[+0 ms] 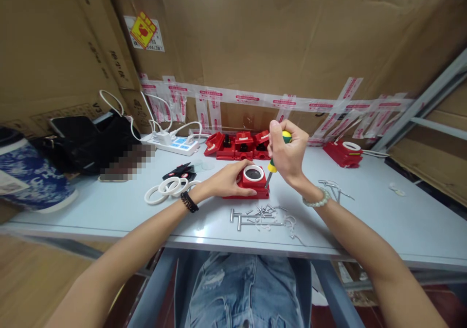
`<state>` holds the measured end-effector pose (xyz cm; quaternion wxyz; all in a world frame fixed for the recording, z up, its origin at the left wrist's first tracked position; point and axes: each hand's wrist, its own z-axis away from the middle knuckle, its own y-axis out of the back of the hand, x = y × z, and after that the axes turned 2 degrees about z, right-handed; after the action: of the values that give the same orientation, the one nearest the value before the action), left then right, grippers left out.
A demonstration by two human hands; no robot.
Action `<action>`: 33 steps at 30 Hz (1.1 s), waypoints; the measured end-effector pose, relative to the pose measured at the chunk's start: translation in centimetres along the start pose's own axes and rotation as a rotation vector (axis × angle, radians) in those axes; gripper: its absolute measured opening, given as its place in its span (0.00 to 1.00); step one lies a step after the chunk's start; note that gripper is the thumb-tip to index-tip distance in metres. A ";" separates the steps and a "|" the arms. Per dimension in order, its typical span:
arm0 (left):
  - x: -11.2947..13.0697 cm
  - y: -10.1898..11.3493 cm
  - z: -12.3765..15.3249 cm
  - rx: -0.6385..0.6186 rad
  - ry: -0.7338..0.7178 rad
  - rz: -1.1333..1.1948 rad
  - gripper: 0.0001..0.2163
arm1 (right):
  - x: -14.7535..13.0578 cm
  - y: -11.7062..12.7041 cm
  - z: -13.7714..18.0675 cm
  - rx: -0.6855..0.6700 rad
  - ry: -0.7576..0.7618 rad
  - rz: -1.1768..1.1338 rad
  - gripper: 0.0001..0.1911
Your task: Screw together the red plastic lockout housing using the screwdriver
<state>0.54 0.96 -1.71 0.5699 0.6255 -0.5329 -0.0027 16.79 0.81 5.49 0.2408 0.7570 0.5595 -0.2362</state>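
A pale blue table (365, 221) spans the middle of the frame, with cardboard walls behind it. Centre frame sits a red housing (251, 184) topped by a white ring (253, 173). The left hand (228, 179) wraps its left side, pressing it to the table. The right hand (286, 153) is clenched around a yellow-green screwdriver (277, 150), held nearly upright, its tip at the housing's right edge. Loose screws (260, 213) lie just below. Spare white rings (166, 189) lie to the left.
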 end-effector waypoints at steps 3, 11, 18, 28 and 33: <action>0.1 0.0 0.0 0.002 0.003 0.008 0.30 | -1.1 1.3 -0.5 -0.157 0.061 0.418 0.18; 0.0 0.1 0.0 -0.016 0.028 0.019 0.30 | -3.5 4.2 -2.5 -0.549 0.167 1.105 0.19; -0.1 0.2 0.0 -0.029 0.029 -0.006 0.30 | -5.1 5.9 -5.0 -1.143 0.232 0.795 0.11; 0.1 0.2 -0.1 -0.034 0.051 -0.012 0.31 | -3.6 5.4 -4.8 -0.882 0.321 1.055 0.20; 0.1 0.3 -0.1 -0.036 0.031 -0.001 0.29 | -5.1 6.4 -5.5 -1.115 0.304 0.831 0.07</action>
<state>0.47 1.00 -1.42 0.5894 0.6153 -0.5234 -0.0031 22.06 -1.08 13.58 0.5819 0.6962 0.2894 0.3048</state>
